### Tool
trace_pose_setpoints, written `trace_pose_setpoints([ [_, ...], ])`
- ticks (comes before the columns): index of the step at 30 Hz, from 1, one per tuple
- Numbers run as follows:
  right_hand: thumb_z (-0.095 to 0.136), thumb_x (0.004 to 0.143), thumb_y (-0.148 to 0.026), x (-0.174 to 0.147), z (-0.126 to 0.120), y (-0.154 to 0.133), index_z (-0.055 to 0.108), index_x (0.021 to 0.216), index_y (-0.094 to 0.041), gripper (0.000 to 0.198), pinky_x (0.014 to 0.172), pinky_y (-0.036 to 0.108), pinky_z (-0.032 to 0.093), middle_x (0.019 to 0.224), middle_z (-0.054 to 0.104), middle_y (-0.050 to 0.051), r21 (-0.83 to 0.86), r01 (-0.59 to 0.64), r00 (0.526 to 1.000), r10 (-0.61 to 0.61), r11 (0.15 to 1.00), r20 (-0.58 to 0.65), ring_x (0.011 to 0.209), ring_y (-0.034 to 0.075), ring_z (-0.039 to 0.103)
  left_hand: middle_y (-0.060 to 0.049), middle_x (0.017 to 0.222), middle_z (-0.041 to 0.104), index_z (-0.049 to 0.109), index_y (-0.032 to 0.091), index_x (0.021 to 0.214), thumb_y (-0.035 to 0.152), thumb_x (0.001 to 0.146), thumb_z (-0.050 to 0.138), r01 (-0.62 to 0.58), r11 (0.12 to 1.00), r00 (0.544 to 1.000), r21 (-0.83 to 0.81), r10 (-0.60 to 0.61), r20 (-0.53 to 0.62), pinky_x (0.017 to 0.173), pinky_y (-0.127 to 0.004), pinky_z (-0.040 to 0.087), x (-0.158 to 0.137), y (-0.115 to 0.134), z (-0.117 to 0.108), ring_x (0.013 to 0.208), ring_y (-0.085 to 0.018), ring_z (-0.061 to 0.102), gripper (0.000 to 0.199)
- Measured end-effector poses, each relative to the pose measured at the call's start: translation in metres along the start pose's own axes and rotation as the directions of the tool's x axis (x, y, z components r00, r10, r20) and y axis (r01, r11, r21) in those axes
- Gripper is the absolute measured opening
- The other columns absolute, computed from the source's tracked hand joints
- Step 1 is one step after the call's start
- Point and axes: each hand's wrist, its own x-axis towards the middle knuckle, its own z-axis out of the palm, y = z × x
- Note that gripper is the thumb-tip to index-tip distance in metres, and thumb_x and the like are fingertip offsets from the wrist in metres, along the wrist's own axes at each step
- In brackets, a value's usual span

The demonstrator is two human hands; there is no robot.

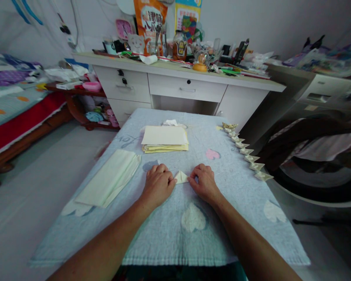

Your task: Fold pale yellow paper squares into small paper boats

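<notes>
A small cream paper [181, 177], folded to a triangular shape, lies on the cloth-covered table between my hands. My left hand [160, 181] pinches its left corner between thumb and finger. At the right corner, my right hand [203, 181] grips it the same way, fingers curled. Along the table's right edge runs a row of several folded paper boats [245, 151], with a patterned boat [229, 125] at the far end. Beyond my hands sits a stack of paper sheets [165, 136]. Left of my left hand lies a pile of larger, pale folded paper [109, 179].
The table wears a light blue cloth [163, 230] with heart prints. Behind it stands a white desk [190, 88] crowded with a jar [179, 46], bags and small items. A washing machine [324, 97] is at the right, a bed [20, 105] at the left.
</notes>
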Motion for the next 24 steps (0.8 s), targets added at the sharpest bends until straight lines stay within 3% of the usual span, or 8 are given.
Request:
trace_pose_setpoints([
  [24,0.063,0.083,-0.027,0.0008,0.0044,-0.0047,0.061,0.073,-0.019,0.014,0.074,0.033,0.031,0.089,0.056,0.007,-0.116,-0.015,0.999,0.01,0.993,-0.047,0.086,0.023,0.046,-0.009,0.093,0.057,0.063,0.019,0.075,0.027,0.087,0.05,-0.018,0.989,1.0,0.145,0.02,-0.01,0.076,-0.04,0.037,-0.0004,0.0065,0.004,0.092,-0.026,0.047,0.019],
])
